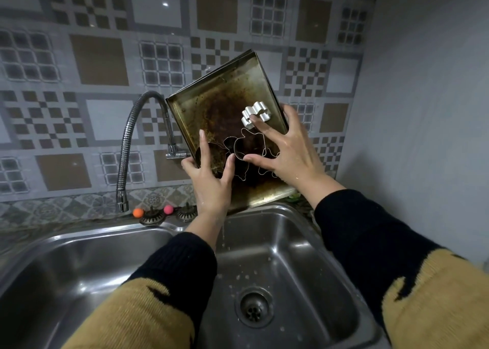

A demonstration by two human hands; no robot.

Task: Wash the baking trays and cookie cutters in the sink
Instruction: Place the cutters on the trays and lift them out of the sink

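Head view: a stained baking tray, browned and dark in the middle, is tipped steeply above the back rim of the right sink basin, its lower edge at the counter behind the rim. A second tray seems stacked behind it, judging by the doubled top edge. The left hand grips the tray's lower left edge, fingers spread across its face. The right hand has fingers splayed, pressing wire-thin cookie cutters against the tray, while the index fingertip touches a thicker flower-shaped cutter higher up. The flexible faucet hangs over the left basin, with no water visible from it.

The risk I judge: on so steep a slope only fingertip pressure holds the cutters, so one could slide off and clatter into the basin near the drain. Wet hands could also let the tray slip.
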